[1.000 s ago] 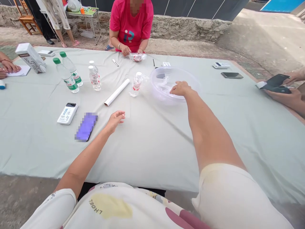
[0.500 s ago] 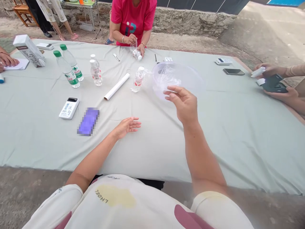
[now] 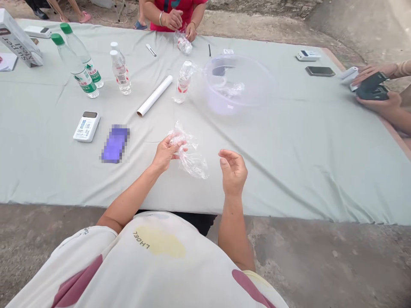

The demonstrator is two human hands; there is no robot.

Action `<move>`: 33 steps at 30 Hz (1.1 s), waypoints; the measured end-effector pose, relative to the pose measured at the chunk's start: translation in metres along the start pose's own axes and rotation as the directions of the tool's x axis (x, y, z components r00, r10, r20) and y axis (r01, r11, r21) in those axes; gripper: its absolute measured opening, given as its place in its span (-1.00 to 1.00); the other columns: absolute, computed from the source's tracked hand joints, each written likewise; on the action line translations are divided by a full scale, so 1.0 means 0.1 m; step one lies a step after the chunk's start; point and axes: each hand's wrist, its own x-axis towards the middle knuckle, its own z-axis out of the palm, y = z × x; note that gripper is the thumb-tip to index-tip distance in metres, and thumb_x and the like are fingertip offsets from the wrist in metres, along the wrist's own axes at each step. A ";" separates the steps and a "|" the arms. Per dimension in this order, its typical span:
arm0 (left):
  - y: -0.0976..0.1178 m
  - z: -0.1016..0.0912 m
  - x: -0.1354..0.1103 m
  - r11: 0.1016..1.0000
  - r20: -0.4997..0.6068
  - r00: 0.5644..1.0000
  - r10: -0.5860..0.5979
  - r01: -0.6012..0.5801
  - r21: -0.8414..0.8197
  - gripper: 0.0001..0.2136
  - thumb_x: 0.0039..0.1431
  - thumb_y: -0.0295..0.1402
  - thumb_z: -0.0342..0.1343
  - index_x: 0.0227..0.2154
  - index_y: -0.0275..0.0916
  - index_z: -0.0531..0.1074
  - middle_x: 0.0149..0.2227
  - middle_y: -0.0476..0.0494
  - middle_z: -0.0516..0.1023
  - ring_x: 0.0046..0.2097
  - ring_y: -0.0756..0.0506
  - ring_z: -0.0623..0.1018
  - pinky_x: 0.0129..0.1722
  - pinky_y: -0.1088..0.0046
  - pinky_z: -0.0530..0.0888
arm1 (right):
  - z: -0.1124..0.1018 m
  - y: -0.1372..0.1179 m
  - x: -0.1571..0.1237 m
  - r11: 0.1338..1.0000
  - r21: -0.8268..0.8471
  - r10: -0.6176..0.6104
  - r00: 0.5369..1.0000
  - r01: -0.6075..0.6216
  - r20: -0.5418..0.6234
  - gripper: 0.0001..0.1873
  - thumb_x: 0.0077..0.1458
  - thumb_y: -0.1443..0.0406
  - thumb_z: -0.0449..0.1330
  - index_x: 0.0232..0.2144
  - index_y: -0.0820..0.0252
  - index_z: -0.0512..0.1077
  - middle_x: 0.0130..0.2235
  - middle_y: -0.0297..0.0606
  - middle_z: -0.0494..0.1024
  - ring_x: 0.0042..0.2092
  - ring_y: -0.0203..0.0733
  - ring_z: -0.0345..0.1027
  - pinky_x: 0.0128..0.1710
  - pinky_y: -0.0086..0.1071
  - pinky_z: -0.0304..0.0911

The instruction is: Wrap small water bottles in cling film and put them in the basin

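My left hand [image 3: 165,152] holds a crumpled piece of clear plastic film [image 3: 193,164] above the near middle of the cloth, its loose part hanging toward the right. To the right of the film, my right hand [image 3: 234,171] is raised with curved fingers and nothing in it. Beyond my hands stands a small water bottle [image 3: 183,85] with a white cap and clear film around it. A translucent purple basin [image 3: 221,102] is to its right, with more clear film [image 3: 234,89] inside. Left of that bottle lies a white roll [image 3: 154,96].
Green-capped bottles [image 3: 85,83], small white-capped bottles [image 3: 122,77], a white power bank [image 3: 86,127] and a blurred purple rectangle [image 3: 115,144] are on the left. Across the table a person's hands [image 3: 183,25] handle a bottle in film. Another person's hands [image 3: 377,85] hold a dark object at right.
My right hand has come back from the basin toward me. The clear film is now in my left hand, which was empty before. The view has tilted down.
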 end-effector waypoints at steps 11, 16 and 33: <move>-0.09 -0.18 -0.12 0.997 -0.179 0.982 -0.054 0.064 0.051 -0.67 -0.03 -0.26 0.39 -0.43 -0.21 0.29 -0.42 0.05 0.47 -0.53 0.11 0.43 -0.63 0.63 0.20 | 0.60 -0.05 -0.20 0.954 0.100 0.247 0.929 -0.284 0.277 -0.75 0.17 0.06 0.18 -0.36 0.09 0.48 -0.33 -0.33 0.58 -0.24 -0.19 0.47 -0.13 -0.28 0.39; -0.15 -0.37 -0.09 0.993 -0.212 0.972 -0.104 0.115 0.042 -0.70 0.03 -0.25 0.38 -0.44 -0.24 0.34 -0.49 0.05 0.42 -0.56 0.13 0.39 -0.62 0.61 0.18 | 0.50 0.13 -0.25 0.821 0.251 0.460 0.854 -0.513 0.244 -0.64 0.06 -0.02 0.24 -0.29 0.14 0.52 -0.34 -0.30 0.60 -0.34 -0.26 0.50 -0.33 -0.39 0.39; 0.11 -0.95 -0.16 0.702 -0.439 0.712 0.547 -0.104 0.705 -0.67 0.17 -0.44 0.12 0.01 -0.17 0.36 -0.06 -0.18 0.48 -0.18 -0.08 0.53 -0.19 0.40 0.47 | 0.20 0.43 -0.24 0.771 0.118 0.622 0.780 -0.626 0.077 -0.71 0.04 0.06 0.18 -0.30 0.12 0.48 -0.59 -0.49 0.31 -0.61 -0.37 0.03 -0.61 -0.41 0.05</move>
